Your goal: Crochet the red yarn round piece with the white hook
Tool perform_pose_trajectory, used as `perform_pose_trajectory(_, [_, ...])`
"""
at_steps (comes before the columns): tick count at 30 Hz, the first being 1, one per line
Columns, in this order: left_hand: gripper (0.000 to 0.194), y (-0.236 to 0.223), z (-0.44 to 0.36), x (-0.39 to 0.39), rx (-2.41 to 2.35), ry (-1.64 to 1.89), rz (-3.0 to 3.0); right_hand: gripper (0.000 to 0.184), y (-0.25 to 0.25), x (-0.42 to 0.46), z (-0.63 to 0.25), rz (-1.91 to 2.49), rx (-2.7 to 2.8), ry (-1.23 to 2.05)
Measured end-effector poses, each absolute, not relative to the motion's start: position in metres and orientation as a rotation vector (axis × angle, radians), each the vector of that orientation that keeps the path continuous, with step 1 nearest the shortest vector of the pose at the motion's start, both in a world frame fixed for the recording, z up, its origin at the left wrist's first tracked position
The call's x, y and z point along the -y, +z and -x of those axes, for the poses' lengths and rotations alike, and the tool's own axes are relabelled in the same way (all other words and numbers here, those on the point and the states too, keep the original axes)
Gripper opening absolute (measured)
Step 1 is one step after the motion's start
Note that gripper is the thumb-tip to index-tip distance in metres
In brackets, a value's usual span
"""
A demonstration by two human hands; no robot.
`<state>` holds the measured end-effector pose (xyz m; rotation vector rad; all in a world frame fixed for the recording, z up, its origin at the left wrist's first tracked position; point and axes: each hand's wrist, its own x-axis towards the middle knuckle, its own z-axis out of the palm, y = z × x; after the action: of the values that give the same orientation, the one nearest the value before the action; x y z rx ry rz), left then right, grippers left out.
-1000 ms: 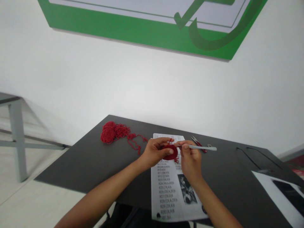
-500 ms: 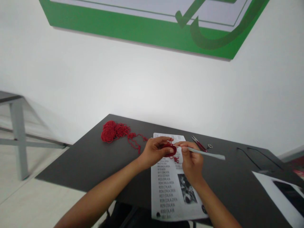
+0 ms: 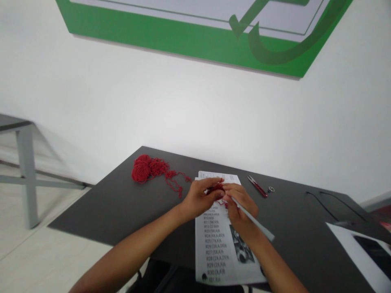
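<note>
The head view is showing the right hand (image 3: 241,205) pinching a slim grey-handled hook (image 3: 253,219) between thumb and fingers, the handle slanting back over the wrist, while the left hand (image 3: 198,198) is pinching a small red worked piece (image 3: 217,187) between thumb and forefinger. The fingertips are nearly meeting at that piece, so whether the hook's tip is sitting inside a stitch cannot be told. The step in hand seems to be working a stitch at its edge; the move is probably calling for a steady left pinch and a small turn of the hook, without letting the loop slip. Under the hands a printed sheet (image 3: 215,252) of numbered rows is lying on the dark table (image 3: 110,207). Farther out, a tangled ball of red yarn (image 3: 141,169) is resting on the bare tabletop rather than in any container, strands trailing toward the left hand. Beyond the right hand, red-handled snips (image 3: 259,189) are lying near a small ring (image 3: 271,189).
</note>
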<state>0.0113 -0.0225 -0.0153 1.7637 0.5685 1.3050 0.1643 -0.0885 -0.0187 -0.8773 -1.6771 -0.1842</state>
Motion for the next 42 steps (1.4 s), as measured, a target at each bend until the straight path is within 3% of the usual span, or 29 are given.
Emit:
perform_pose_trajectory(11, [0.03,-0.013,-0.01,0.022,-0.626,1.317,-1.729,0.031,-0.024,0.081,-0.173,0.893,1.894,-0.502])
perform_pose_trajectory(19, [0.052,-0.019,-0.023,0.028,-0.393,1.058,-1.026,0.036,-0.031,0.078,-0.178,0.97,1.826,-0.576])
perform_pose_trajectory(25, [0.043,-0.016,-0.028,0.033,-0.361,1.02,-0.844,0.037,-0.033,0.078,-0.182,0.968,1.797,-0.571])
perform_pose_trajectory(34, [0.048,-0.015,-0.018,0.023,-0.486,1.183,-1.186,0.007,-0.019,0.081,-0.167,0.903,1.635,-0.11])
perform_pose_trajectory(38, [0.04,-0.016,-0.013,0.019,-0.571,1.355,-1.581,0.007,-0.021,0.08,-0.164,0.909,1.633,-0.148])
perform_pose_trajectory(42, [0.038,-0.021,-0.016,0.022,-0.587,1.458,-1.658,0.016,-0.028,0.078,-0.164,0.965,1.644,-0.396])
